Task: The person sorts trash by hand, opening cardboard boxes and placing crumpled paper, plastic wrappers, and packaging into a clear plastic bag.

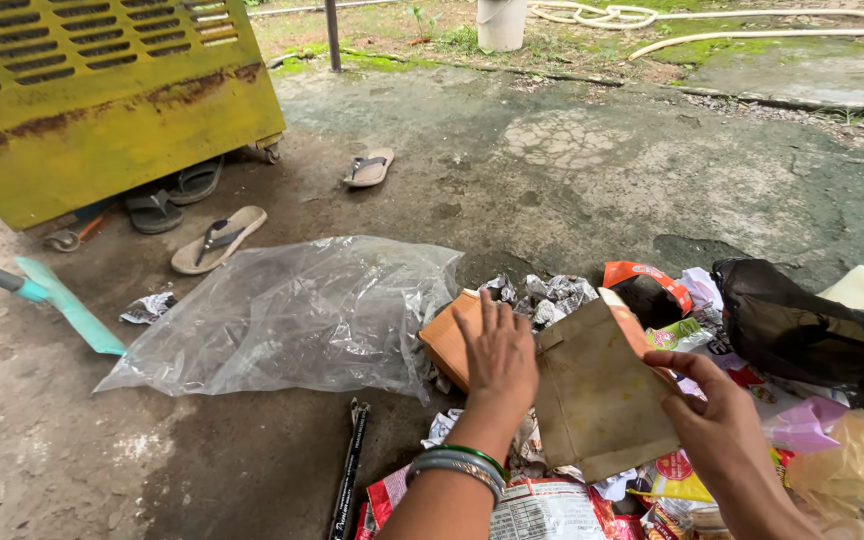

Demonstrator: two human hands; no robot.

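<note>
Flattened brown cardboard box (597,390), orange on its outer faces, lies tilted over a heap of wrappers and crumpled scraps at the lower right of the concrete ground (572,170). Left hand (497,355) rests flat on the box's left part, fingers spread wide and pointing away, gripping nothing; green and silver bangles (462,466) circle its wrist. Right hand (717,420) pinches the box's right edge between thumb and fingers, holding up the dull inner flap. Just left of the box a large clear crumpled plastic sheet (292,315) is spread on the ground, touching the pile's edge. A black plastic bag (812,335) sits at the right (bulging, glossy), near the hands. Below the sheet lies a thin black stick (349,470). Farther back, well apart, loose sandals (220,240) lie beside a rusty yellow metal cabinet (102,100)
</note>
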